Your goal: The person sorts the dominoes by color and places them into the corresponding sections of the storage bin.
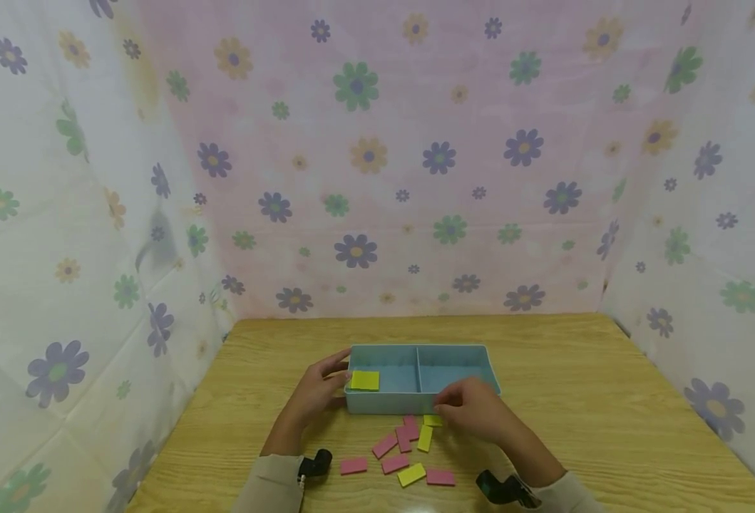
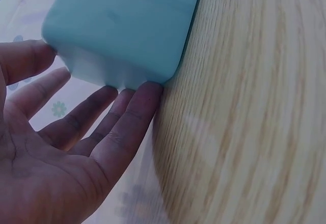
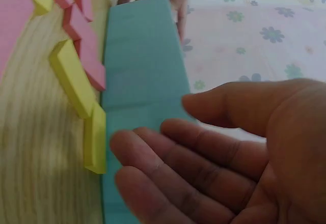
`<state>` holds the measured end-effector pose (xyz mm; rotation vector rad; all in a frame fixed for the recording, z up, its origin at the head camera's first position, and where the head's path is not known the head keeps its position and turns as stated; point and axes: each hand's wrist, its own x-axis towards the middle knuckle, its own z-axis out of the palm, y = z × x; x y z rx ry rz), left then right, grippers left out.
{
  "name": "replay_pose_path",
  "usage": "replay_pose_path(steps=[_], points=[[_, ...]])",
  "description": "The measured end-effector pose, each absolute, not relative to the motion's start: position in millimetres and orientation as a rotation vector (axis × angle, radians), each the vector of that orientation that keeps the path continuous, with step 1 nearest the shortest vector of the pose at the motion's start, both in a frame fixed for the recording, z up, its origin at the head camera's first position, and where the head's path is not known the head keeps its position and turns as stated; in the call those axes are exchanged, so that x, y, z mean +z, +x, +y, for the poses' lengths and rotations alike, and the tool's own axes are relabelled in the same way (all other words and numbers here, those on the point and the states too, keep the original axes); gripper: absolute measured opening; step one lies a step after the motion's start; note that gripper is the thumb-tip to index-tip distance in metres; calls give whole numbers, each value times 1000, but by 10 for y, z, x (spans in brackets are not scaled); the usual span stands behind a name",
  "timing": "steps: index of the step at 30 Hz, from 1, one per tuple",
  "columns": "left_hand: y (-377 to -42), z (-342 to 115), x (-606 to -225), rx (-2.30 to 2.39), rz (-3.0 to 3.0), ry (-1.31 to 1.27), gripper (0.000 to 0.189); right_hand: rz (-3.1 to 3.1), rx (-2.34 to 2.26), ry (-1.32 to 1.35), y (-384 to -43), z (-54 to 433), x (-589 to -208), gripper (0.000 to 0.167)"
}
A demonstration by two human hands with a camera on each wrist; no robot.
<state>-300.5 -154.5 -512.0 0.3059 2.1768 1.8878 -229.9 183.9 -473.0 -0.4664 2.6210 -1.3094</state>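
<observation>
A light blue box (image 1: 390,404) with two compartments sits on the table. My left hand (image 1: 318,385) is at its left end; in the left wrist view, extended fingertips (image 2: 151,92) touch the end wall near the bottom edge. Yellow blocks (image 1: 365,381) lie in the left compartment, by that hand. My right hand (image 1: 476,411) is at the front wall, right of the divider, with nothing between thumb and loosely bent fingers in the right wrist view. Beside it, a yellow block (image 3: 95,140) lies along the box's base, and another yellow block (image 3: 71,78) meets its end.
Several pink blocks (image 1: 386,447) lie scattered on the wooden table (image 1: 563,399) before the box, some overlapping. Another yellow block (image 1: 412,475) lies nearer me among them. Flower-patterned cloth (image 1: 403,214) surrounds the table at the back and both sides.
</observation>
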Motion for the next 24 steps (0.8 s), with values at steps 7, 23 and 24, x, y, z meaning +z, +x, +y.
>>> replay_pose_path(steps=[7,23,24], points=[[-2998,-1549,-5121,1876,2194,308,56,2662,-1266,-345,-2245,1736,-4798,20],[-2990,-1531,-5097,1869,2195,280,54,2580,-1219,-431,-2251,1717,-4922,25],[-2988,-1529,-5096,1869,2196,278,54,2578,-1217,-432,-2253,1722,-4928,24]])
